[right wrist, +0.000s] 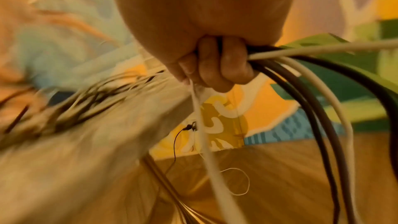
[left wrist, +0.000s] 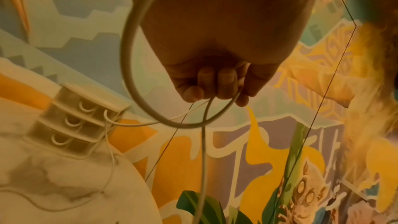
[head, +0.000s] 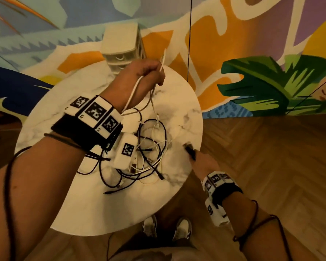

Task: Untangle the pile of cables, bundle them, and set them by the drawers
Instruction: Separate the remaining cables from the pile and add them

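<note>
A tangled pile of black and white cables point(head: 149, 153) lies on the round marble table point(head: 68, 194). My left hand point(head: 149, 72) is raised above the table's far side and grips a white cable point(head: 134, 91), which hangs in a loop down to the pile. In the left wrist view the left hand point(left wrist: 211, 83) is curled round that white cable point(left wrist: 129, 57). At the table's right edge my right hand point(head: 196, 159) grips several black and white cables point(right wrist: 312, 91), its fingers point(right wrist: 230, 67) curled round them. The small white drawers point(head: 120, 44) stand at the table's far edge.
A painted mural wall point(head: 252, 53) rises behind the table, with a thin black cord point(head: 189, 44) hanging in front of it. Wooden floor point(head: 271, 166) lies to the right. My shoes point(head: 183, 228) are just below the table's near edge.
</note>
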The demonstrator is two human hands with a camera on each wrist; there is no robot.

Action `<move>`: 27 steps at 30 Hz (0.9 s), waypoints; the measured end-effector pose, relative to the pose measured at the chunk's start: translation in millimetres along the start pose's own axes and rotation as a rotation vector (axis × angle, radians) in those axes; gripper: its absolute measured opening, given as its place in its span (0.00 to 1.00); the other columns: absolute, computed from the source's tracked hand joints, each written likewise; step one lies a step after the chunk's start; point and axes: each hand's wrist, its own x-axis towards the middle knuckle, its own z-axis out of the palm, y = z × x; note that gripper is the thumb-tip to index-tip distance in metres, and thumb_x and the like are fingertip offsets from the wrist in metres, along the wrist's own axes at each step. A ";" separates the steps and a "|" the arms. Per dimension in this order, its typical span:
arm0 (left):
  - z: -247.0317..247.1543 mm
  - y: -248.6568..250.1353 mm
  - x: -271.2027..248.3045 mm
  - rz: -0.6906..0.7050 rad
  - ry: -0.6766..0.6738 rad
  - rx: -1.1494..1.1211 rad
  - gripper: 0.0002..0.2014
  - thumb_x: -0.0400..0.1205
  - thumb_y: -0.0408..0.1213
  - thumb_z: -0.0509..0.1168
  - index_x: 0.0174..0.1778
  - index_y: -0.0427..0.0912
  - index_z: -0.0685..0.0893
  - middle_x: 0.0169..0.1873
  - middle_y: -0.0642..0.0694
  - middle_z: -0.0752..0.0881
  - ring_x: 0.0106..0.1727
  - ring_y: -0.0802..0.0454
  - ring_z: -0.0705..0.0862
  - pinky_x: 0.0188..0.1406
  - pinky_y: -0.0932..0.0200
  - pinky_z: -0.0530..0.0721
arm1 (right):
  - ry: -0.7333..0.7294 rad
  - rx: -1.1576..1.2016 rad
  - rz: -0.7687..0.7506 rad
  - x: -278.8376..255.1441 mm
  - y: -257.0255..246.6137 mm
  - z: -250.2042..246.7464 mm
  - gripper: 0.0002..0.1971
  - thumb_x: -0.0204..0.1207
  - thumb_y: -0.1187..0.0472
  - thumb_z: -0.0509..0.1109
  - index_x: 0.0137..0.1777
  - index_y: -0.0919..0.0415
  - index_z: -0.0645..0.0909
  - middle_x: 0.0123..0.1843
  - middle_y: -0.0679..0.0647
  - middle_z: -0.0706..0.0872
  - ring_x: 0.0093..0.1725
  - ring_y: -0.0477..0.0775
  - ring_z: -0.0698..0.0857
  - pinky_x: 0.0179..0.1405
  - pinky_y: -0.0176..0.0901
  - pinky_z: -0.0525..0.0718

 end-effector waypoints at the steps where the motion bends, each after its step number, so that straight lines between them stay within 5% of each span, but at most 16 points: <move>1: -4.5 -1.9 0.1 0.001 0.024 0.018 0.09 0.78 0.38 0.59 0.36 0.38 0.81 0.24 0.53 0.75 0.25 0.63 0.72 0.27 0.64 0.71 | 0.069 0.205 0.086 1.1 2.7 -8.1 0.25 0.84 0.42 0.50 0.56 0.62 0.80 0.48 0.63 0.87 0.45 0.65 0.86 0.42 0.50 0.82; 4: -15.6 -8.0 1.8 0.024 0.121 0.029 0.10 0.79 0.38 0.59 0.34 0.43 0.80 0.25 0.50 0.75 0.25 0.61 0.72 0.30 0.58 0.71 | 0.406 0.787 0.296 -0.4 6.6 -44.4 0.24 0.84 0.45 0.53 0.44 0.66 0.78 0.32 0.56 0.80 0.36 0.61 0.81 0.27 0.42 0.72; 9: -18.2 -10.4 1.9 0.081 0.233 0.010 0.12 0.81 0.38 0.58 0.33 0.55 0.76 0.28 0.48 0.77 0.29 0.57 0.74 0.32 0.54 0.74 | 0.687 1.117 0.269 -10.7 4.9 -82.7 0.14 0.85 0.53 0.56 0.40 0.57 0.72 0.31 0.48 0.74 0.28 0.43 0.74 0.15 0.22 0.68; 15: -21.4 -19.6 0.3 0.073 0.382 -0.072 0.11 0.81 0.35 0.56 0.36 0.33 0.75 0.26 0.47 0.74 0.27 0.54 0.72 0.28 0.57 0.71 | 0.816 1.364 0.302 -17.5 19.3 -80.2 0.10 0.85 0.51 0.58 0.46 0.55 0.73 0.33 0.47 0.75 0.30 0.42 0.75 0.28 0.31 0.75; 20: 30.3 -104.0 -37.8 -0.162 0.022 0.234 0.16 0.82 0.42 0.57 0.37 0.34 0.79 0.28 0.42 0.79 0.32 0.46 0.76 0.32 0.57 0.71 | 0.838 1.383 0.321 -25.5 26.4 -67.5 0.11 0.85 0.51 0.57 0.55 0.59 0.73 0.34 0.47 0.76 0.31 0.42 0.76 0.30 0.31 0.75; 23: 51.7 -125.7 -46.1 -0.202 -0.057 0.184 0.14 0.81 0.44 0.56 0.35 0.39 0.79 0.26 0.51 0.76 0.33 0.43 0.78 0.35 0.57 0.68 | 0.937 1.379 0.345 -28.9 32.4 -76.7 0.12 0.85 0.51 0.57 0.56 0.59 0.74 0.36 0.46 0.78 0.33 0.40 0.78 0.30 0.26 0.77; 27: 51.3 -94.5 -8.3 -0.076 0.153 -0.013 0.10 0.82 0.36 0.57 0.41 0.37 0.81 0.25 0.54 0.76 0.29 0.57 0.75 0.31 0.61 0.72 | 1.065 1.381 0.380 -29.7 42.9 -97.5 0.13 0.85 0.50 0.59 0.55 0.60 0.75 0.37 0.45 0.79 0.36 0.41 0.79 0.35 0.28 0.78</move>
